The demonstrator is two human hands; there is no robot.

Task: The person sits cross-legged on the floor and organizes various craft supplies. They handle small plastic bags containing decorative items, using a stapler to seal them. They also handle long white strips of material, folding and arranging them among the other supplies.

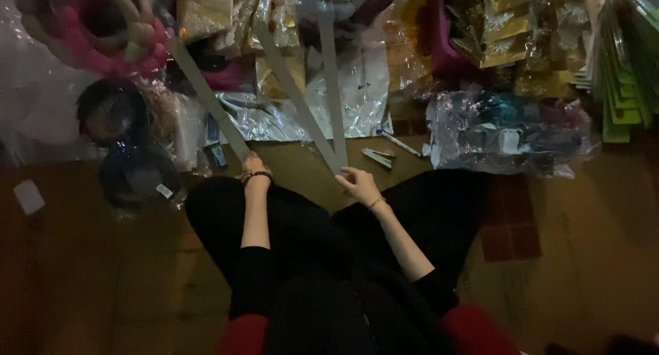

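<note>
I sit on the floor with my legs in black trousers spread apart. My left hand [252, 166] rests on the near end of a long pale strip [206, 94] that runs up and to the left; its fingers look closed on it. My right hand [357, 183] grips the near ends of two more pale strips [302, 101] that meet under my fingers in a V and fan out away from me. Both wrists wear bracelets. A small stapler-like tool [377, 157] and a pen [399, 144] lie on the floor just beyond my right hand.
Crinkled clear and silver plastic bags [357, 101] lie ahead. A pink and beige ring-shaped wreath [96, 29] is at the upper left, dark round items [117, 118] below it. Gold foil packs [508, 32] and green sheets [621, 74] pile at the upper right. A bagged bundle [508, 132] sits right.
</note>
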